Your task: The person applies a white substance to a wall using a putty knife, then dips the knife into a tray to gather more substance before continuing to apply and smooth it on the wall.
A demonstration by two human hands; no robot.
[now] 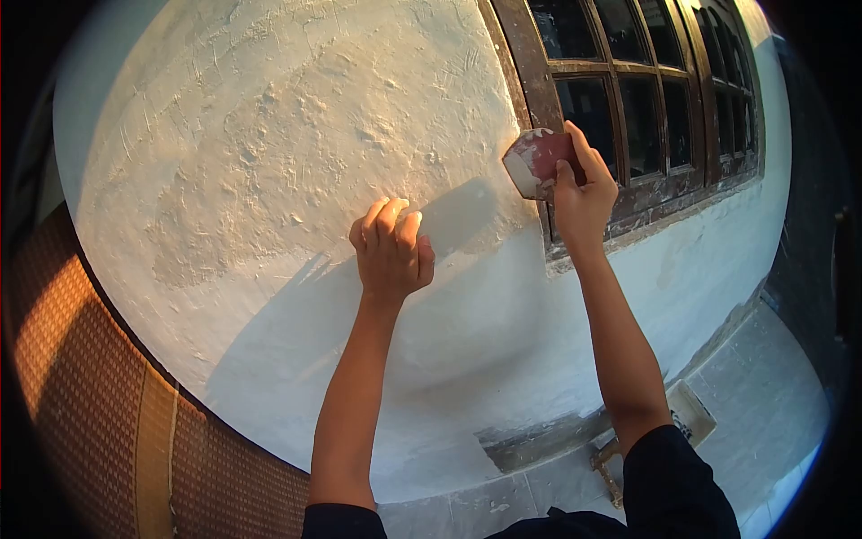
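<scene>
Site: outside of a building under repair or finishing, in low sunlight. I face a white plastered wall point(296, 135), rough and uneven above, smoother lower down. A dark wooden window frame point(539, 81) with many small panes is set in it, paint or plaster specks on its sill. Paved stone floor point(763, 386) below; a trowel-like tool point(691, 413) lies there. Patterned brick-coloured surface point(81, 359) at left.

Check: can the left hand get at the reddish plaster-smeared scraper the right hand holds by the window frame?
Probably yes. The left hand rests on the white plastered wall, with only bare wall between it and the reddish plaster-smeared scraper in the right hand.
</scene>
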